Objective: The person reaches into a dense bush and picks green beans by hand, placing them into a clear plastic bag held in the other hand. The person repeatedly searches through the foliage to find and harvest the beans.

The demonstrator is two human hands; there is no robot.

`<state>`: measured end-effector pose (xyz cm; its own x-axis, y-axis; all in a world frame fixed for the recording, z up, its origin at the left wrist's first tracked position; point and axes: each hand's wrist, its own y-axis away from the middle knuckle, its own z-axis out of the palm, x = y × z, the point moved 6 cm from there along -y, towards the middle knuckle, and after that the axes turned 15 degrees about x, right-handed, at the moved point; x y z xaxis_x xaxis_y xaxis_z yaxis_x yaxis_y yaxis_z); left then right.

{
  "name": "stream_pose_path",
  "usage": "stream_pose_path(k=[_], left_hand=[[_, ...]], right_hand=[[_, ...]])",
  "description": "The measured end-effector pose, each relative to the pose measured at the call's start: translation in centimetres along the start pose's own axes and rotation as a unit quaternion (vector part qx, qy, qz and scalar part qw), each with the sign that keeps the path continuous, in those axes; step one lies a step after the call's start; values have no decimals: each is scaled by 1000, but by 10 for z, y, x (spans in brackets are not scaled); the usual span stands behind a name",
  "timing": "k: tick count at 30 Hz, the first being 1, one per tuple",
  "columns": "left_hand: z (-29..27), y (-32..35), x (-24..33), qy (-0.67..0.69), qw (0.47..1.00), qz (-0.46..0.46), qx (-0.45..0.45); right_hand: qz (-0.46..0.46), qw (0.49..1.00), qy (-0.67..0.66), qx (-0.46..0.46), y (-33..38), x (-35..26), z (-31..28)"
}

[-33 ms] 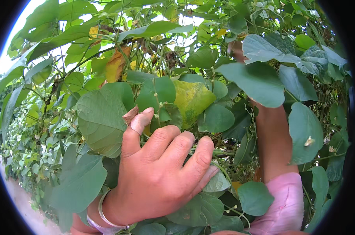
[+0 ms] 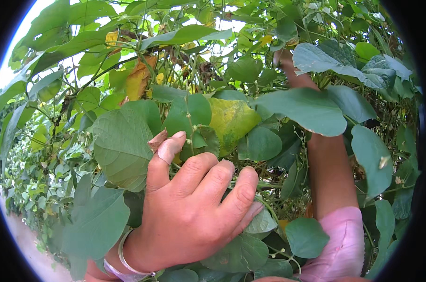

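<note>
My left hand point(image 2: 194, 202) is sunk among green vine leaves in the middle, with its back up and its fingers bent inward. A pale wrap covers the little finger, and a curled brown dry leaf scrap point(image 2: 157, 140) sits against it. Thin green stems point(image 2: 268, 207) run beside the thumb; what lies under the fingers is hidden. My right hand point(image 2: 293, 70) reaches high into the vines on the right, its fingers hidden by foliage. A broad green leaf point(image 2: 307, 110) crosses in front of that arm. Near the left fingertips hangs a yellowing leaf point(image 2: 231, 120).
Dense climbing vines fill the view, with a withered yellow-brown leaf point(image 2: 140, 77) at upper left. A large leaf point(image 2: 97, 223) overlaps the left wrist area. Pale ground point(image 2: 32, 249) shows at lower left. Tangled dry stems point(image 2: 394, 108) lie at the right.
More of my right hand and wrist now shows above the broad leaf, which has shifted slightly downward. Leaves at the right have swayed. My left hand has barely moved.
</note>
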<state>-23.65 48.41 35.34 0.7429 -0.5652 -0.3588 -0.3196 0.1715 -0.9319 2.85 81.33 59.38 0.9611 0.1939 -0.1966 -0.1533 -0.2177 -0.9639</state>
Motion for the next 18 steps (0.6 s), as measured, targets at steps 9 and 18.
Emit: stream_pose_path(k=[9,18], left_hand=[[26,-11,3,-24,999,14,-21],[24,-6,4,-18,999,33,26]], right_hand=[[-16,1000,-2,19,-24,1,30],[-17,999,-19,41,-30,-5,35]])
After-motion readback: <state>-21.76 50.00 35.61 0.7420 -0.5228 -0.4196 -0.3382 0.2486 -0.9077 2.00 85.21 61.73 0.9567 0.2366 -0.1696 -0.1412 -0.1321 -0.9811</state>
